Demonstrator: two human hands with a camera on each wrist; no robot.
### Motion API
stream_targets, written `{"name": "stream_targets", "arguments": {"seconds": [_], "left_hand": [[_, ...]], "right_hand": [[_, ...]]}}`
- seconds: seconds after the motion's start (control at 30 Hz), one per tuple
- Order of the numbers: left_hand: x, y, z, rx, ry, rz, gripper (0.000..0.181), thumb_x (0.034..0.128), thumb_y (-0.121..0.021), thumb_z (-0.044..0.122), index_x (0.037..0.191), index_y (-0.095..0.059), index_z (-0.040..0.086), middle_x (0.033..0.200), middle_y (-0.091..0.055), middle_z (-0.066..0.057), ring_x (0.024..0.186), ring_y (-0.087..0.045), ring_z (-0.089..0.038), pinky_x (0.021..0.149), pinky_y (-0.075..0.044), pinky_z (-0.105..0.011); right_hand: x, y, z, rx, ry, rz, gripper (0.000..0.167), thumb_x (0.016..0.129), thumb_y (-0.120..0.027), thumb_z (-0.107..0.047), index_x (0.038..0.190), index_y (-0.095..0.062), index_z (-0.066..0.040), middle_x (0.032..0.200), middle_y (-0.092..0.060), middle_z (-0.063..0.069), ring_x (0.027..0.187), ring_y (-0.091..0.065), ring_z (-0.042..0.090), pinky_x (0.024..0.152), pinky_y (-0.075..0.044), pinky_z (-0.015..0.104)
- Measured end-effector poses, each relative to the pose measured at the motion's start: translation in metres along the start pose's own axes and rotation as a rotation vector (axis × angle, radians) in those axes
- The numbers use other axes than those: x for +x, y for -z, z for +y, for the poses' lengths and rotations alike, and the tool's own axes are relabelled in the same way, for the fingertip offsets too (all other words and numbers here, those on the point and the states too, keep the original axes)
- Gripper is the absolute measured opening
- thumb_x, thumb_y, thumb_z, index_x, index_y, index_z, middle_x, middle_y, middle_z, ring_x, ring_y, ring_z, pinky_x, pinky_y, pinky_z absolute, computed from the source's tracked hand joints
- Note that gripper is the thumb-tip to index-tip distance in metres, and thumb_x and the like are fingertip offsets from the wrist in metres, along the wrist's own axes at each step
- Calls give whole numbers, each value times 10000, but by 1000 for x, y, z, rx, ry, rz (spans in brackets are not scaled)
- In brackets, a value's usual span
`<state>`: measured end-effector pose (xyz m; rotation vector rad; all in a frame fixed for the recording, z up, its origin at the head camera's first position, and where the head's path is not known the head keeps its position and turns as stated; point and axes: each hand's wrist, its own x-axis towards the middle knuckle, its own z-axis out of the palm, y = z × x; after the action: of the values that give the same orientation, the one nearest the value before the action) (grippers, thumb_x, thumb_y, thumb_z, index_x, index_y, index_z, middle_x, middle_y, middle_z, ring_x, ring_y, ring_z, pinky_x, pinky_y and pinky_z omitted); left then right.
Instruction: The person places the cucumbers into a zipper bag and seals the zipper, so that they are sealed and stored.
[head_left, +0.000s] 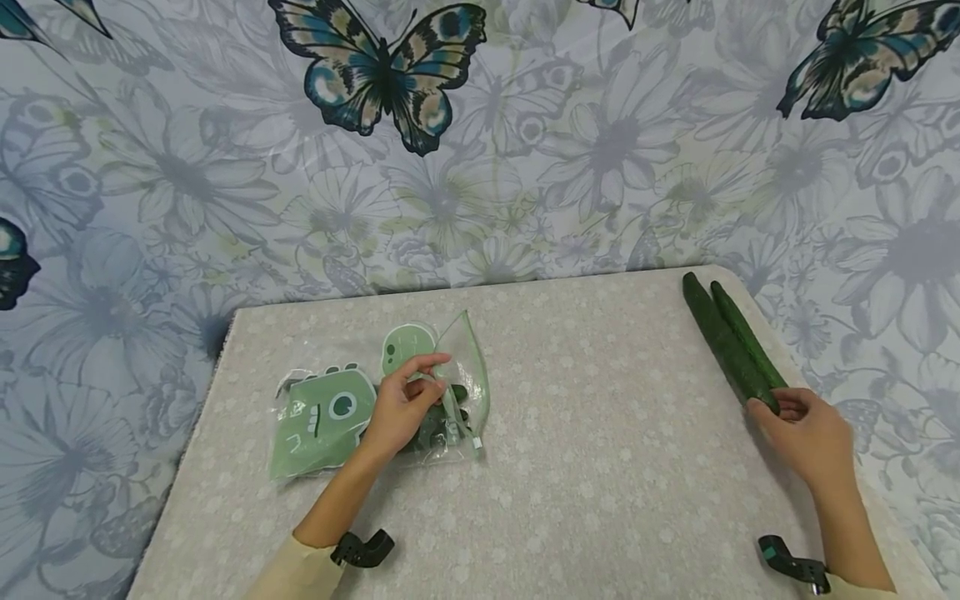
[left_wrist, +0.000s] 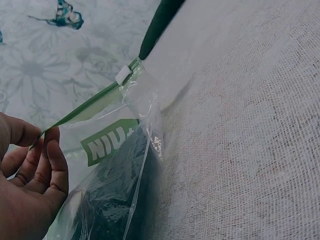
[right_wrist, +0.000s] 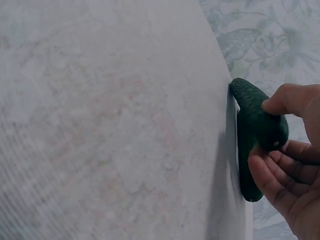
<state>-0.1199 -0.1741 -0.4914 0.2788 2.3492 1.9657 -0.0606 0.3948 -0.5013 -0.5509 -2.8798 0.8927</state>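
A clear slider zip bag (head_left: pixel 322 429) with a green cartoon print lies on the left of the table. My left hand (head_left: pixel 397 412) pinches the rim of its mouth between thumb and fingers, and the mouth stands apart. Dark green contents (left_wrist: pixel 112 195) show through the plastic; their kind is unclear. Two cucumbers lie side by side at the right edge of the table. My right hand (head_left: pixel 813 433) grips the near end of the thicker cucumber (head_left: pixel 722 346), thumb on one side and fingers on the other. Against it rests the thinner cucumber (head_left: pixel 750 342).
A pale patterned cloth covers the table (head_left: pixel 592 417). Behind it hangs a floral backdrop (head_left: pixel 525 192) with butterflies. The white slider (head_left: pixel 477 443) sits at the near end of the bag's green zip.
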Motion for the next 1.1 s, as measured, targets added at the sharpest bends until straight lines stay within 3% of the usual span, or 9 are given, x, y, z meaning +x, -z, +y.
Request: {"name": "stream_targets", "arguments": {"seconds": [0.13,0.23,0.27,0.37,0.43,0.6,0.8,0.93,1.1], "left_hand": [[0,0,-1,-5,0,-4,375,1066,-661,92,1440,-658,62,1176,-541,-89,817,-648,-137,816,-630,-307],[1,0,-1,-1,3,-4,370,1066,-664,99,1436,-666,82,1173,-540,-75,823,-657,-138,811,-630,-315],[1,0,-1,-1,4,-3,371,1065,-666,102,1436,-665,84,1176,-542,-77,824,-662,-147,809,-629,-319],[2,0,0,-3,7,-3,375,1061,-671,101,1436,-665,83,1194,-547,-122,836,-674,-182,808,-631,-334],[2,0,0,-5,7,-3,370,1059,-675,98,1429,-673,102,1200,-549,-129,843,-680,-187,807,-630,-333],[2,-1,-1,-5,12,-3,366,1059,-674,98,1424,-678,120,1192,-548,-94,849,-679,-146,808,-627,-301],[2,-1,-1,4,9,-3,384,1062,-675,107,1443,-656,65,1181,-551,-87,859,-688,-240,798,-628,-318],[2,-1,-2,7,7,-2,378,1064,-677,120,1440,-663,87,1172,-557,-76,879,-686,-331,795,-631,-343],[2,-1,-1,4,7,-2,358,1063,-682,127,1421,-684,152,1175,-558,-77,873,-689,-302,807,-637,-350]], "right_hand": [[2,5,-3,186,-93,34,592,1019,-687,-503,1374,-636,-32,1103,-761,3,790,-482,-211,629,-442,93],[7,7,-8,569,-176,82,348,1024,-736,-365,1271,-639,-142,926,-730,-209,751,-652,-164,666,-525,72],[9,7,-10,741,-199,108,277,1020,-753,-295,1218,-627,-148,869,-716,-227,750,-713,-99,689,-570,92],[15,5,-16,1250,-254,210,209,987,-773,-77,1090,-591,-88,871,-777,-19,757,-808,117,745,-652,208],[17,3,-19,1431,-273,284,220,963,-774,-1,1030,-567,-36,865,-760,72,748,-811,193,740,-666,278],[18,-2,-20,1505,-294,397,228,922,-790,61,955,-573,0,802,-724,112,692,-788,221,705,-672,315],[22,-7,-20,1538,-191,477,206,898,-785,116,916,-592,47,786,-706,125,693,-787,215,693,-668,324],[22,-9,-21,1555,-133,488,176,899,-780,124,944,-618,72,823,-740,137,740,-792,219,707,-670,325],[19,-10,-24,1632,-124,471,104,924,-740,140,935,-642,108,795,-698,137,678,-787,236,700,-672,345]]}}
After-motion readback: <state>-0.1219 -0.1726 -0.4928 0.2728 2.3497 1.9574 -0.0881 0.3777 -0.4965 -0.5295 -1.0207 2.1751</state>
